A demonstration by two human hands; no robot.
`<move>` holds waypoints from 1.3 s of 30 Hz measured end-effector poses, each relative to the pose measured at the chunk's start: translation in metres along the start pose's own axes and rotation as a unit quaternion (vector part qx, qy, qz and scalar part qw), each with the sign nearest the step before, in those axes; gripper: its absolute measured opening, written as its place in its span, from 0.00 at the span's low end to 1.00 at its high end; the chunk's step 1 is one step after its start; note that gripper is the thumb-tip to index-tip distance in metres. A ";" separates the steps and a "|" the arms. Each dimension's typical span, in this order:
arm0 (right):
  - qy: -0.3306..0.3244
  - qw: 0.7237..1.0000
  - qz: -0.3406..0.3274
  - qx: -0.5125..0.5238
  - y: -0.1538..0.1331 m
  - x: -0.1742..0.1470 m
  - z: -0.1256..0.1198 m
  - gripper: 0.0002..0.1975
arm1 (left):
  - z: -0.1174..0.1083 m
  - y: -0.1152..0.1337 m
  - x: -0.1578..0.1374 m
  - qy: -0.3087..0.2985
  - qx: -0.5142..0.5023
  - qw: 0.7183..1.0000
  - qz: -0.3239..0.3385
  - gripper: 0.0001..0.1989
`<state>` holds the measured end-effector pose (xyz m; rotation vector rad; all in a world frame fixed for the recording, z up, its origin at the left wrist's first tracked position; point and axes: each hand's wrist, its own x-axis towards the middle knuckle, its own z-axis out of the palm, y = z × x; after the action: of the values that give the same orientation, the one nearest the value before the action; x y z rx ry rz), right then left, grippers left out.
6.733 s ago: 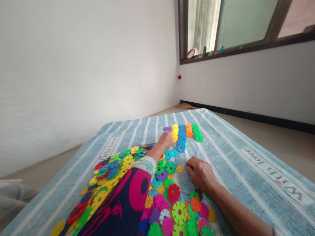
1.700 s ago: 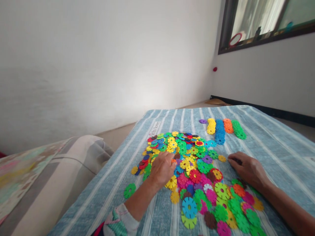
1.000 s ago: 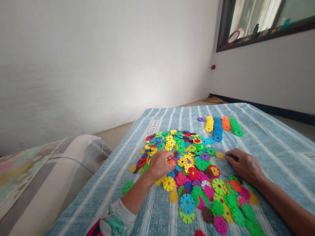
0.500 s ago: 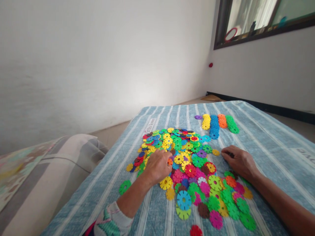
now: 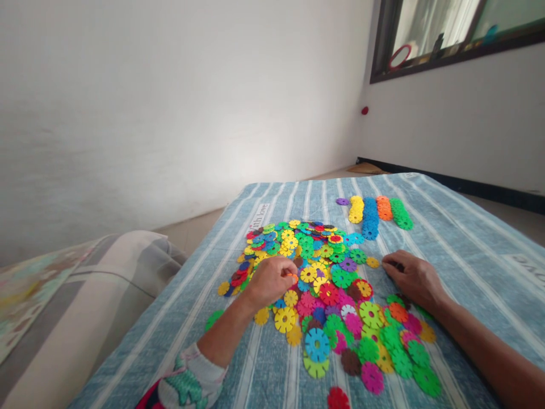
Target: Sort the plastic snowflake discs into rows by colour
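Observation:
My left hand (image 5: 272,278) is over the left side of a heap of colourful notched plastic discs (image 5: 309,274). Its thumb and fingers pinch an orange disc (image 5: 292,278), which is tilted. My right hand (image 5: 413,275) rests on the striped cloth to the right of the heap, its fingers curled together; no disc shows in it. Just left of its fingertips lies a small yellow-orange disc (image 5: 373,262). Beyond the heap, overlapping discs lie in rows by colour: yellow (image 5: 356,209), blue (image 5: 370,218), orange (image 5: 384,208) and green (image 5: 401,213), beside a single purple disc (image 5: 342,201).
The blue-and-white striped cloth (image 5: 170,318) covers the table. A red disc (image 5: 338,397) lies near the front edge of view. Folded grey-and-beige fabric (image 5: 110,307) is at the left. A wall (image 5: 170,113) rises behind, with a window (image 5: 447,34) at the upper right.
My left hand has risen and shifted slightly left, and the orange disc in its fingers has tipped almost edge-on. Yellow discs below the hand now show. My right hand has stayed put.

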<state>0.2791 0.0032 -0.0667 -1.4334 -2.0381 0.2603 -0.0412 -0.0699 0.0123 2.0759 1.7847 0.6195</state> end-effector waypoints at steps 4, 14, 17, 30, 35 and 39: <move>0.040 0.999 0.002 0.035 -0.008 -0.005 -0.003 0.11 | 0.002 0.009 -0.002 0.058 -0.103 0.993 0.002 0.07; -0.092 0.964 -0.175 0.178 -0.081 -0.033 -0.013 0.09 | 0.044 0.055 -0.021 0.098 -0.227 0.968 0.053 0.07; -0.130 0.958 -0.161 0.200 -0.095 -0.037 -0.009 0.10 | 0.052 0.060 -0.023 0.103 -0.243 0.962 0.074 0.07; -0.080 0.968 -0.025 0.237 -0.076 -0.032 0.002 0.14 | 0.030 0.003 0.008 0.117 0.151 0.981 -0.019 0.18; -0.111 0.971 -0.049 0.207 -0.072 -0.031 0.006 0.15 | 0.036 0.003 0.004 0.038 0.185 0.982 -0.016 0.26; -0.117 0.971 -0.043 0.205 -0.069 -0.033 0.008 0.15 | 0.042 0.021 -0.007 -0.008 0.145 0.989 0.036 0.27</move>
<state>0.2275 -0.0514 -0.0518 -1.0961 -2.0668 0.7961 -0.0025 -0.0787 -0.0137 2.3356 1.8923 0.3782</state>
